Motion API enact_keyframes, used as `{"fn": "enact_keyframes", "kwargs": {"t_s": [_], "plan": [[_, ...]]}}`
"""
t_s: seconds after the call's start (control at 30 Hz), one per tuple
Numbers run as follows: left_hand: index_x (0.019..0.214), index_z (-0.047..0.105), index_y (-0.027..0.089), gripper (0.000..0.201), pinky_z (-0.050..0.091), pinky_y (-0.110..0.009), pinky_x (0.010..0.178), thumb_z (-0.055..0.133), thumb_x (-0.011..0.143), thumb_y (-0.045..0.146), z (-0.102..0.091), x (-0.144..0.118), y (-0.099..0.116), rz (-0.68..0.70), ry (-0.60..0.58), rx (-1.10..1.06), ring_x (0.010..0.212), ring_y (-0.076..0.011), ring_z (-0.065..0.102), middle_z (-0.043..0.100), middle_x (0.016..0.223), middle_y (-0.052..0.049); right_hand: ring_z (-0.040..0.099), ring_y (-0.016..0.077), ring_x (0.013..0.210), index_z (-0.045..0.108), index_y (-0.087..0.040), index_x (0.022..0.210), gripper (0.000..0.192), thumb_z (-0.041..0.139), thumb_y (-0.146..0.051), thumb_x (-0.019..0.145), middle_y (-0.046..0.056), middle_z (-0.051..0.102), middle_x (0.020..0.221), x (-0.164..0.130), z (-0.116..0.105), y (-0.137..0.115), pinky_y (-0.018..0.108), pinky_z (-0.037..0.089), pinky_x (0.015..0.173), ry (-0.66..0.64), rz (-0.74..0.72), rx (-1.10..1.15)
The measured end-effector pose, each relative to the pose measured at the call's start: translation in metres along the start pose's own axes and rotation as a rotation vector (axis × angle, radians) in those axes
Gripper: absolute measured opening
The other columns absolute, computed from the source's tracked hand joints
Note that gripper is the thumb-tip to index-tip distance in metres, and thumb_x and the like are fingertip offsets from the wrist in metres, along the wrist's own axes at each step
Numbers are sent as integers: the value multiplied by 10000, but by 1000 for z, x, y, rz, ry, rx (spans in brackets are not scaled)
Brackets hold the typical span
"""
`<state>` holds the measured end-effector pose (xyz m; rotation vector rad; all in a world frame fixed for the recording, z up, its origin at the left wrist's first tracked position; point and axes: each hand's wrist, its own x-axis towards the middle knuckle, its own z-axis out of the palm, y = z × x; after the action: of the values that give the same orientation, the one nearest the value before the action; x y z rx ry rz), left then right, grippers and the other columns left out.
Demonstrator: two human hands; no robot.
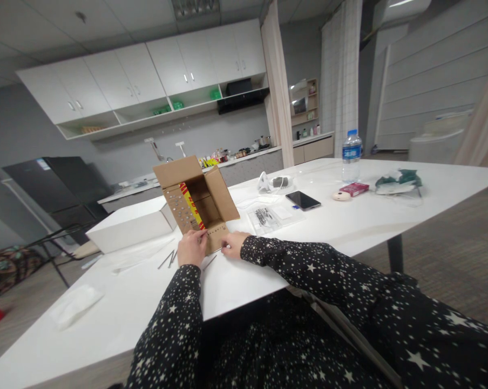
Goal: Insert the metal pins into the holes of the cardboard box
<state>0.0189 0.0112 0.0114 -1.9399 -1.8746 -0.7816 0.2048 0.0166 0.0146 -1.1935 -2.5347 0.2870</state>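
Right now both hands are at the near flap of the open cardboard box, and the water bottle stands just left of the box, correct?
Not quite. Both the left hand and the right hand are at the near flap of the open cardboard box, but the head view shows the water bottle standing far to the right of it, near the table's far edge.

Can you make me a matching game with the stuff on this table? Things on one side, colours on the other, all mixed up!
Things:
1. open box
2. bottle cap
3. phone
4. small packet

Colours:
A. red
B. black
C. brown
D. blue

Pairs: 1-C, 2-D, 3-B, 4-A
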Motion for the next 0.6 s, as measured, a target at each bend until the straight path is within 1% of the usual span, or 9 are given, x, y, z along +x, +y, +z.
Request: {"fn": "enact_keyframes", "kwargs": {"t_s": [0.1, 0.3, 0.43, 0.6], "plan": [[1030, 691, 203, 362, 451, -321, 837, 410, 849, 343, -3, -1, 3, 7, -8, 14, 922, -216, 590, 664, 963, -69, 623, 241, 896, 657, -248, 949, 298, 455, -398, 787, 65, 678, 973, 0, 0, 0, 324, 461, 709, -4, 2, 4], [928, 678, 200, 300, 448, -298, 820, 432, 838, 347, -4, -1, 5, -10, 48, -62, 871, -190, 603, 665, 916, -49, 625, 243, 883, 654, -248, 945, 303, 447, -402, 786, 67, 677, 961, 0, 0, -1, 329, 463, 702, -6, 2, 0], [929, 680, 203, 308, 445, -301, 807, 424, 842, 349, -3, 0, 4, 0, -1, -28, 883, -196, 600, 662, 929, -56, 624, 248, 892, 652, -250, 941, 302, 450, -403, 777, 68, 677, 956, 1, 1, -1, 335, 465, 703, -10, 5, 4], [968, 693, 211, 334, 440, -317, 825, 420, 838, 354, -3, -1, 5, -28, -55, 15, 906, -211, 595, 653, 950, -66, 626, 248, 880, 656, -256, 940, 303, 452, -404, 772, 68, 676, 950, 2, 2, 0, 335, 465, 693, 11, 9, 2]]}}
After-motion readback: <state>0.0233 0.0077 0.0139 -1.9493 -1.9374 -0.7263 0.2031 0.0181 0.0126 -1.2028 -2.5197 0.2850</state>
